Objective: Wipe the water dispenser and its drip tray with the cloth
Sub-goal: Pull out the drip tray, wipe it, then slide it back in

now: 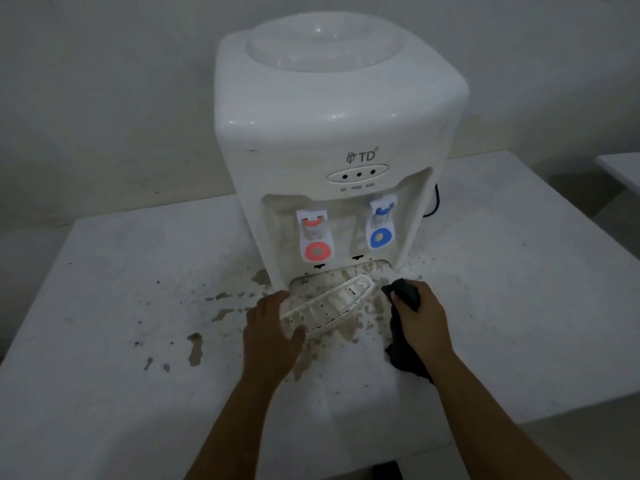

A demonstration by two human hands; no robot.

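Evidently we had barely begun: our left hand [273,327] gripped the soiled drip tray [329,303], tilted before the water dispenser [332,140]. Our right hand [420,315] clutched the cloth [403,294] beside it; stains remained.

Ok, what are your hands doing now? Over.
Left hand grips drip tray, tilted, out of the water dispenser. Right hand holds cloth. Brown spill on the table.

Our two bare forearms reaching forward side by side, our left hand [272,327] curled around the drip tray [332,303], our right hand [420,315] gripping the dark cloth [405,344], knuckles up
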